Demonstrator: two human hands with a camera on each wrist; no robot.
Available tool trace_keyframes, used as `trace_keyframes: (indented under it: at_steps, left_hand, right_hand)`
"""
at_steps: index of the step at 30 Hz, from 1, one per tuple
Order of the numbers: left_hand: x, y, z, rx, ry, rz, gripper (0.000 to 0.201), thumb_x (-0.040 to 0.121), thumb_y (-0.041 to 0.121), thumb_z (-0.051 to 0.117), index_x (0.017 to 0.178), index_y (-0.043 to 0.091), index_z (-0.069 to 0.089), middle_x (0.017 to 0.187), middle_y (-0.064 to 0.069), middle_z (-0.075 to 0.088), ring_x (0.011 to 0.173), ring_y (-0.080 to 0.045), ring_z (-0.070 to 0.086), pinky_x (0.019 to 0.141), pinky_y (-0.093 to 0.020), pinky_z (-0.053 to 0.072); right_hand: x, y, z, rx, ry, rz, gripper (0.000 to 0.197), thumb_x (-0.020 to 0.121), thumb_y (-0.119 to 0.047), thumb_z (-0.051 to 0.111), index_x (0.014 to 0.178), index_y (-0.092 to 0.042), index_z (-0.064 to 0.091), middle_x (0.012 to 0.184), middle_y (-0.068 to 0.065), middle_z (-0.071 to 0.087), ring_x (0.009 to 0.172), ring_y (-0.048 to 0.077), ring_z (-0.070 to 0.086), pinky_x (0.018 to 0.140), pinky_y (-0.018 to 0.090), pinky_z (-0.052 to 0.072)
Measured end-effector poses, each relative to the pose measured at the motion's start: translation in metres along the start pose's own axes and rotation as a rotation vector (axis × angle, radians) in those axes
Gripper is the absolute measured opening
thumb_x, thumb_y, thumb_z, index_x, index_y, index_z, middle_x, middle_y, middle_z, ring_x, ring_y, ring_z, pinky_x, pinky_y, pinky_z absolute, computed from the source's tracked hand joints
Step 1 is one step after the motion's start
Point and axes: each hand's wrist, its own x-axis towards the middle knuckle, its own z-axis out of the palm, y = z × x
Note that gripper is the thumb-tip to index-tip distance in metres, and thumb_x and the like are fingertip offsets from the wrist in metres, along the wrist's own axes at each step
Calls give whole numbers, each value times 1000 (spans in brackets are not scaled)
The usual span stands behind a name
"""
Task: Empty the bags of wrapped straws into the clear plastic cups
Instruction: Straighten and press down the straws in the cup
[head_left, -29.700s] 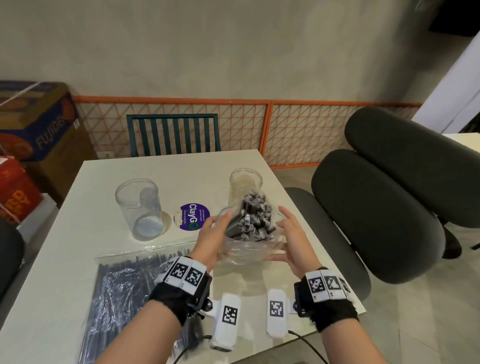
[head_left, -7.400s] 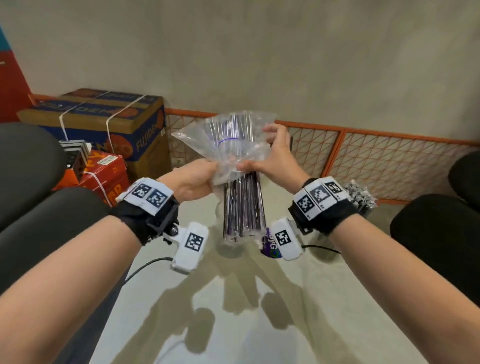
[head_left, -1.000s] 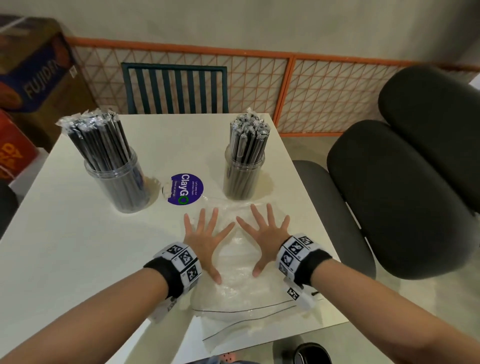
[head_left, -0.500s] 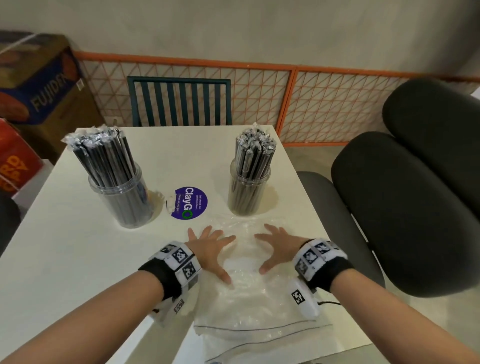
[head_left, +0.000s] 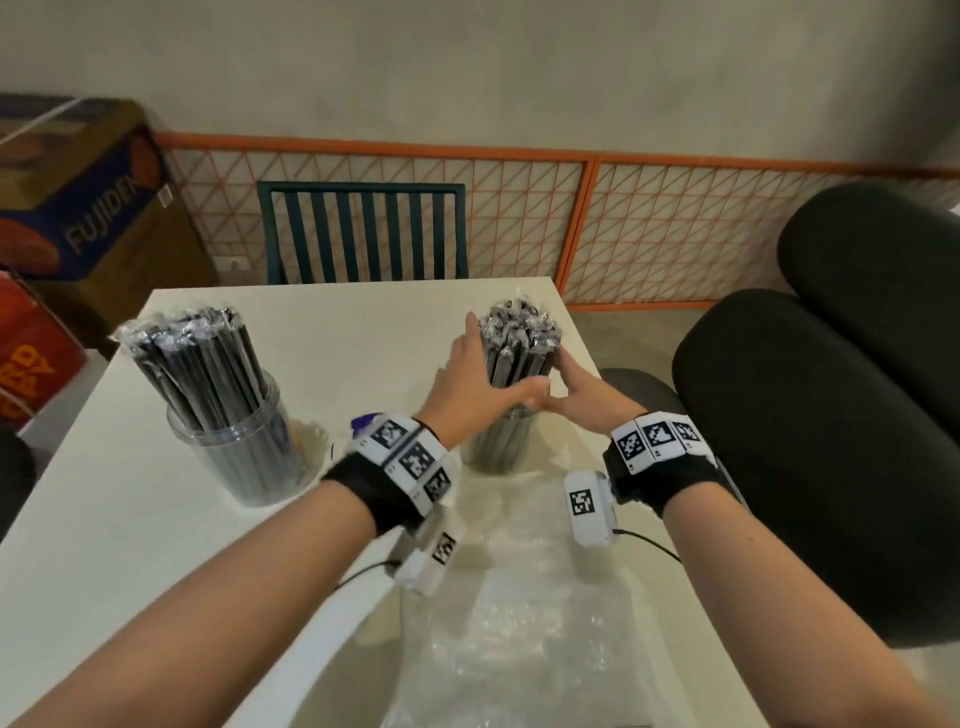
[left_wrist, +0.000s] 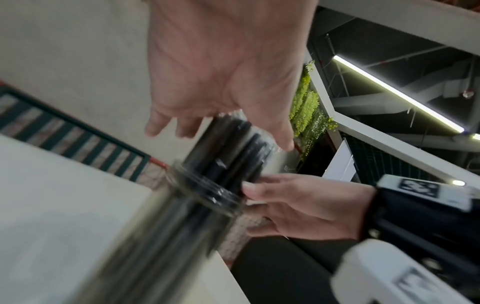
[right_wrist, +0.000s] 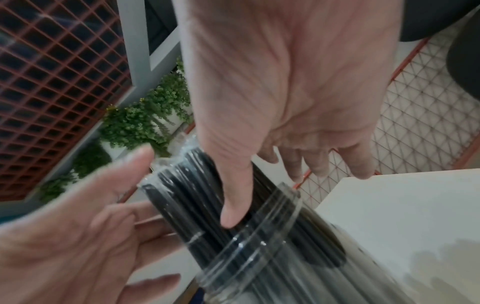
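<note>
Two clear plastic cups stand on the white table (head_left: 104, 519), both packed with black wrapped straws. The left cup (head_left: 239, 462) holds a leaning bundle (head_left: 192, 364). Around the straws (head_left: 519, 343) of the right cup (head_left: 496, 452) are both my hands. My left hand (head_left: 467, 389) lies against the bundle's left side with fairly straight fingers and its thumb across the front. My right hand (head_left: 576, 397) touches the right side, thumb on the straws (right_wrist: 202, 195) just above the cup rim (right_wrist: 259, 236). Empty clear bags (head_left: 519, 634) lie flat under my forearms.
A purple round sticker (head_left: 366, 422) peeks out behind my left wrist. A green slatted chair (head_left: 363, 228) stands at the table's far edge and black office chairs (head_left: 805, 441) at its right. Cardboard boxes (head_left: 78, 192) sit at the left, by an orange mesh fence (head_left: 519, 218).
Both hands have lifted off the flattened bags and moved forward to the straws in the right cup. The wrist views are blurred with motion.
</note>
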Motion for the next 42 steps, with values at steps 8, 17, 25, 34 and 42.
trace_keyframes:
  at_steps: [8,17,25,34,42]
  left_hand:
    - [18,6,29,-319,306,24,97,75,38,72,148,31,8,151,-2,32,138,-18,33,117,-44,22]
    - [25,-13,-39,-337,-196,66,92,86,15,65,148,34,1,151,-7,33,133,-13,38,115,-37,28]
    - [12,-3,19,-491,115,15,124,67,26,82,146,37,-13,153,1,27,137,-11,32,109,-25,28]
    - [30,0,-29,-409,-115,138,85,82,13,69,146,33,16,139,6,40,127,-11,43,105,-29,40]
    - [16,-11,-17,-430,-94,-15,121,68,42,77,146,36,-15,153,4,25,139,-11,28,111,-31,25]
  right_hand:
    - [19,-5,-2,21,75,-84,66,88,-22,62,144,-19,28,144,-1,45,133,16,42,108,34,38]
    - [15,2,-35,129,-147,-43,111,74,-20,77,151,-20,-3,158,-5,14,144,15,19,118,35,22]
    - [35,-1,-20,75,-168,-161,105,75,-15,77,151,-19,5,155,-5,23,142,8,21,119,34,19]
    - [23,-20,-30,308,-49,-224,95,71,-16,81,145,-27,23,144,-7,42,130,8,44,108,29,37]
    - [22,-1,-26,167,-225,-135,107,71,-5,79,150,-22,8,152,-11,24,140,5,22,118,26,16]
